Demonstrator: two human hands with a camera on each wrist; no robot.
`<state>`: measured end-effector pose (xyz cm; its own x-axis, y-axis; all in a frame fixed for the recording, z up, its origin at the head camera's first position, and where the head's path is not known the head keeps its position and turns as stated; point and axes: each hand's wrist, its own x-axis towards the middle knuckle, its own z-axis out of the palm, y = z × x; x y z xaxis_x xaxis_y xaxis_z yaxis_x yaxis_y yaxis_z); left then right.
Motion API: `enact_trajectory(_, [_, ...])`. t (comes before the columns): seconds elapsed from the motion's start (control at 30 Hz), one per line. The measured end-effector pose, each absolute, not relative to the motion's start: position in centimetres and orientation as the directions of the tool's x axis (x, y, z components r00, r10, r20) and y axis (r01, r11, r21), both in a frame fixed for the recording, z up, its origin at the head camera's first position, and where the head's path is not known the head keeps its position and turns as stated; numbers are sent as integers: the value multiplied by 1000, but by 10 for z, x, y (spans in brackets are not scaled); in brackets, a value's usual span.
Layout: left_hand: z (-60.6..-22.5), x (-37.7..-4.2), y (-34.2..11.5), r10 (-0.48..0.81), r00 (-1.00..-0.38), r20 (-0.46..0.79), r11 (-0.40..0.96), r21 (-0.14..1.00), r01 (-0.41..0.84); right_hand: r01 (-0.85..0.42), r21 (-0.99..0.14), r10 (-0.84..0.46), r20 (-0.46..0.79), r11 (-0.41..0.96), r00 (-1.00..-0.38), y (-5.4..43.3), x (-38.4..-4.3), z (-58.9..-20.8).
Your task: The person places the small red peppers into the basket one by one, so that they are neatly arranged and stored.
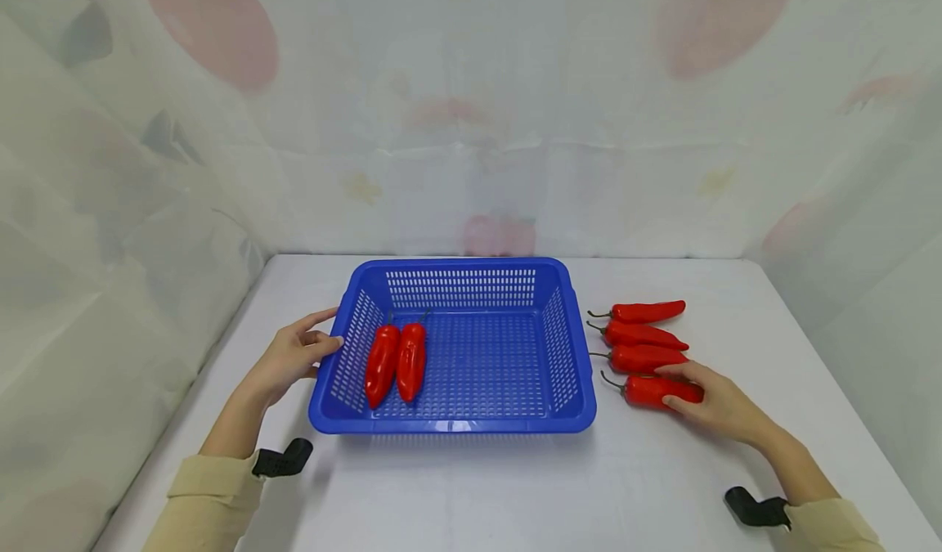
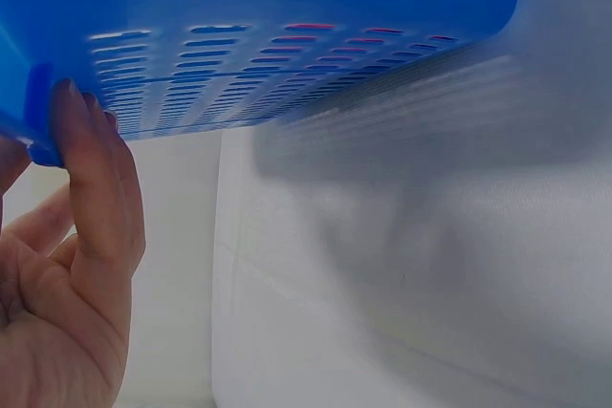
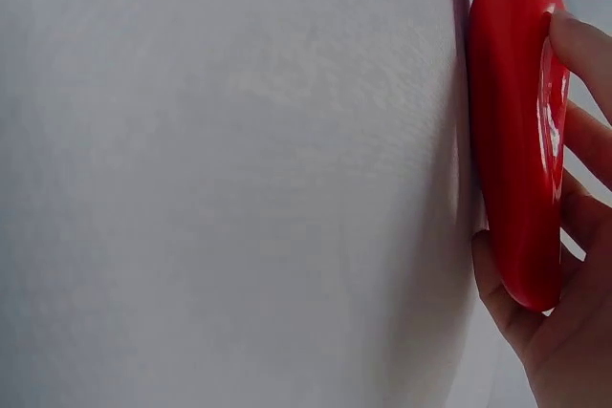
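Note:
My left hand [image 1: 289,354] grips the left rim of a blue plastic basket [image 1: 452,426], thumb over the edge and fingers under it against the slotted wall [image 2: 182,64]. Inside the basket, two glossy red chili peppers [image 1: 382,365] lie side by side near its left wall. On the right, my right hand [image 1: 717,401] holds the nearest red chili pepper [image 1: 648,392] of a column, with thumb and fingers around its body. The right wrist view shows this pepper [image 3: 516,131] lengthwise, its tip toward the palm. Its green stem points left toward the basket.
Three more red chili peppers [image 1: 648,312] lie stacked in a column beyond the held one, stems to the left. The white table [image 1: 486,495] ends at a patterned cloth backdrop [image 1: 456,184]. Black wrist devices [image 1: 283,459] sit at both cuffs.

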<state>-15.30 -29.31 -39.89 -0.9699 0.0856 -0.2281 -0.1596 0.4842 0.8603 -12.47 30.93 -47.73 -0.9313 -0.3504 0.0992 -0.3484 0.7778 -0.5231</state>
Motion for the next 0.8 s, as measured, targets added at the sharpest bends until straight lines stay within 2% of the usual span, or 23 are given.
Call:
enact_trajectory(0.33, [-398, -155, -293, 89, -970, -225, 481, 863, -156, -342, -531, -380, 40, 775, -924, 312, -126, -478])
enact_trajectory(0.8, [-400, -154, -293, 85, -969, -230, 480, 862, -162, -335, -537, -371, 44, 774, -928, 311, -124, -479])
